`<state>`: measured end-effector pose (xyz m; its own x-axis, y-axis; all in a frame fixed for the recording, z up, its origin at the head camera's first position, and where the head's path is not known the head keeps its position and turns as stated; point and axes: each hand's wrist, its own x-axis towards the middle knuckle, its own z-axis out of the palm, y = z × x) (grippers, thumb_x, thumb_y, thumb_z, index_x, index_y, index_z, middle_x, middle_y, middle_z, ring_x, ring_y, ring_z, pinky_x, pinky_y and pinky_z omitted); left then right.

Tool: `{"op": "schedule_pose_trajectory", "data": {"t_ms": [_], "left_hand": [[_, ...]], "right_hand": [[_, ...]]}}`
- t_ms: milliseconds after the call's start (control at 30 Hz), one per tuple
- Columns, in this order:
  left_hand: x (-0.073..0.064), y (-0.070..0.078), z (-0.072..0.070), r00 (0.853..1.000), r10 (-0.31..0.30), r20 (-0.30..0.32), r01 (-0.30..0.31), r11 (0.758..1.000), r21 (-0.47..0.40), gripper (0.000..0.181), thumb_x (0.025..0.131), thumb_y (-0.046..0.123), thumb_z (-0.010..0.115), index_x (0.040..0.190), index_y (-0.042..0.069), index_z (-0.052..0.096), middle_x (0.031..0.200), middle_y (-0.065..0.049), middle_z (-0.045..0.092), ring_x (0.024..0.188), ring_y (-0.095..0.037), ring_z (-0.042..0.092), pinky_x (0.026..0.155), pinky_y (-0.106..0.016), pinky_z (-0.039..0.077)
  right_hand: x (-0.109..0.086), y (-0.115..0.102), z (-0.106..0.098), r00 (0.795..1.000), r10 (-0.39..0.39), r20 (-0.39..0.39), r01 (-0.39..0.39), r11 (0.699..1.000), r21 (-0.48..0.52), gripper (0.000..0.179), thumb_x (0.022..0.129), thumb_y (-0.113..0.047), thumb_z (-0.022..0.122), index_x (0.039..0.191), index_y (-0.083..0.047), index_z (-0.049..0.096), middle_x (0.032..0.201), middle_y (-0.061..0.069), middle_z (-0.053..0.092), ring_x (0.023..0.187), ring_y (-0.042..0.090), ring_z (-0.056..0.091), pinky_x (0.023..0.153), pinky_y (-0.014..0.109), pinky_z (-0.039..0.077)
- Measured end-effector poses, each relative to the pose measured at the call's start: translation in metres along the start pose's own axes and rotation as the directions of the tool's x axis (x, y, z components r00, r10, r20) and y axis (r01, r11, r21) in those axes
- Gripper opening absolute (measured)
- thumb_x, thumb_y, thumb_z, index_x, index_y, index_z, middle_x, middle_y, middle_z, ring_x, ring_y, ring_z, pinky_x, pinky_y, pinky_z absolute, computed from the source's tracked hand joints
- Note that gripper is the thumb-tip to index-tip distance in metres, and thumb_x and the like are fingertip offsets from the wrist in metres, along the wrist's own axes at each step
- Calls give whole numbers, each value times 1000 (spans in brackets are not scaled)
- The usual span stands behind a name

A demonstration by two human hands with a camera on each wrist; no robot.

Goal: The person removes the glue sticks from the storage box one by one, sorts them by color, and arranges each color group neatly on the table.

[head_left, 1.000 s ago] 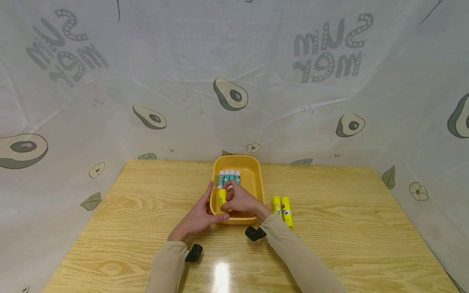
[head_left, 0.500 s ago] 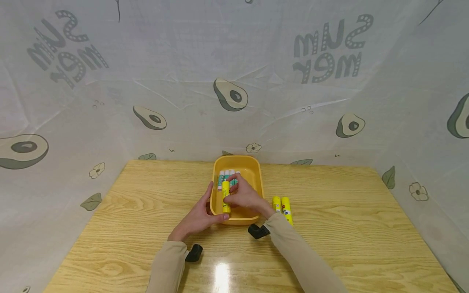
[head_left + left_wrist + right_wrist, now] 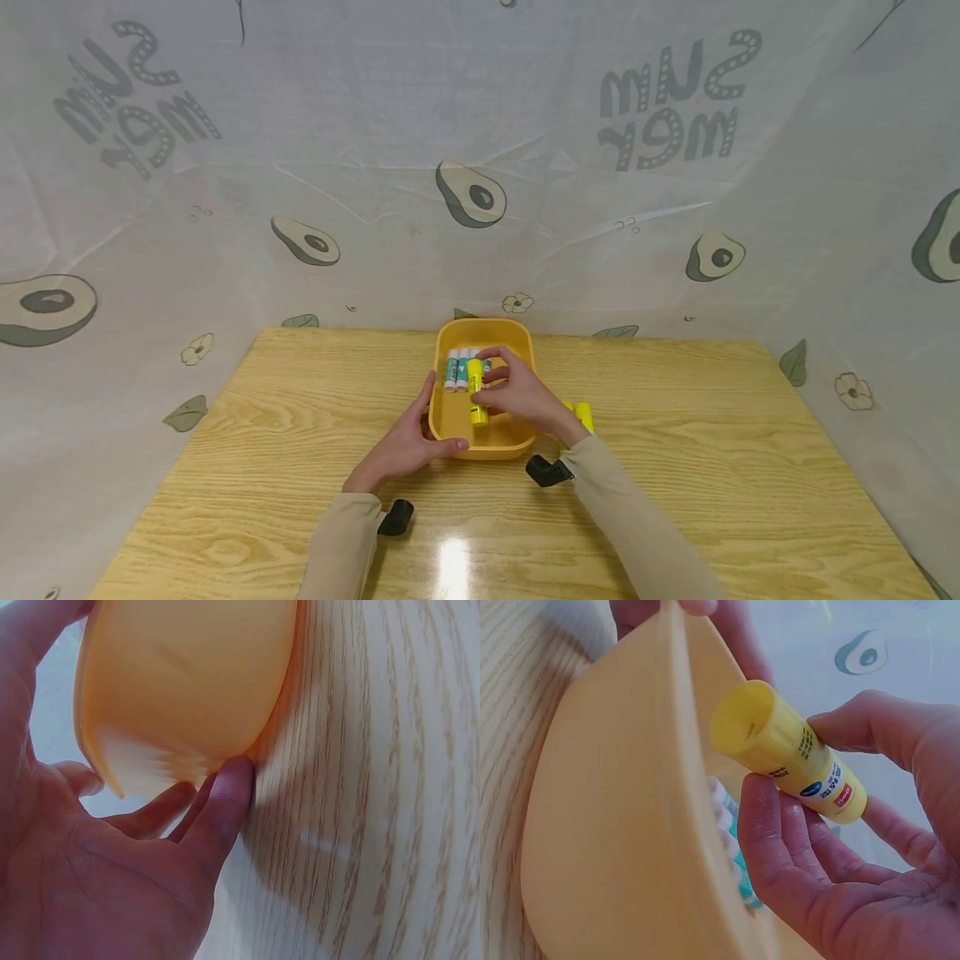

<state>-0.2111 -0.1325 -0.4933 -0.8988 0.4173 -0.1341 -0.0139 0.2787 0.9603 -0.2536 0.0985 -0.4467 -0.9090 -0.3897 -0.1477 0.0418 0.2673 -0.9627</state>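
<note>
My right hand (image 3: 528, 400) pinches a yellow glue stick (image 3: 476, 380) between thumb and fingers, over the inside of an orange tray (image 3: 495, 453). The right wrist view shows this glue stick (image 3: 795, 754) tilted, its round end towards the camera and printed labels along its side. At the tray's near left corner, my left hand (image 3: 408, 442) grips the wall, thumb over the rim and fingers (image 3: 225, 799) against the outside. Several smaller white-and-teal glue sticks (image 3: 457, 372) lie side by side at the tray's far left, partly hidden by the right hand.
Two yellow glue sticks (image 3: 584, 416) lie on the wooden table (image 3: 697, 450) right of the tray, partly covered by the right wrist. Behind the table hangs a pale sheet (image 3: 375, 275) printed with avocados. A black wrist mount (image 3: 548, 472) sticks out from the right sleeve.
The right hand has carried the yellow glue stick from the tray's left side to the right and slightly away, now in front of the teal ones. The left hand stays at the corner.
</note>
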Motion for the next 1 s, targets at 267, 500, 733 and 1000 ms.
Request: {"op": "schedule_pose_trajectory", "data": {"t_ms": [267, 500, 733, 1000], "left_hand": [[3, -2, -1, 1000, 18, -8, -18, 999, 29, 122, 87, 31, 84, 165, 27, -9, 147, -17, 54, 112, -22, 68, 98, -33, 56], [4, -3, 1, 999, 36, -24, -34, 998, 61, 121, 87, 28, 84, 166, 24, -7, 154, -15, 47, 116, -24, 66, 103, -41, 54], [3, -4, 1, 999, 34, -10, -33, 998, 46, 122, 86, 32, 85, 166, 26, -7, 146, -16, 54, 113, -23, 68, 97, -34, 57], [4, -4, -3, 999, 23, -25, -21, 996, 83, 120, 86, 36, 84, 166, 29, -5, 144, -17, 56, 112, -22, 68, 98, -37, 56]], "right_hand": [[-11, 2, -19, 1000, -1, -13, 1, 1000, -16, 61, 93, -11, 75, 145, -15, 43, 131, 22, 58, 101, 25, 69, 86, 43, 62], [-21, 3, -30, 999, -1, -34, 0, 1000, -31, 63, 93, -12, 75, 148, -15, 43, 132, 21, 59, 105, 25, 69, 85, 42, 62], [-34, 0, -38, 998, -9, -55, 8, 1000, -19, 65, 93, -11, 75, 150, -17, 42, 132, 21, 57, 104, 25, 67, 85, 42, 62], [-52, -2, -54, 998, -39, -51, 38, 999, -20, 66, 93, -11, 75, 150, -13, 41, 132, 24, 55, 105, 25, 66, 85, 43, 61]]}}
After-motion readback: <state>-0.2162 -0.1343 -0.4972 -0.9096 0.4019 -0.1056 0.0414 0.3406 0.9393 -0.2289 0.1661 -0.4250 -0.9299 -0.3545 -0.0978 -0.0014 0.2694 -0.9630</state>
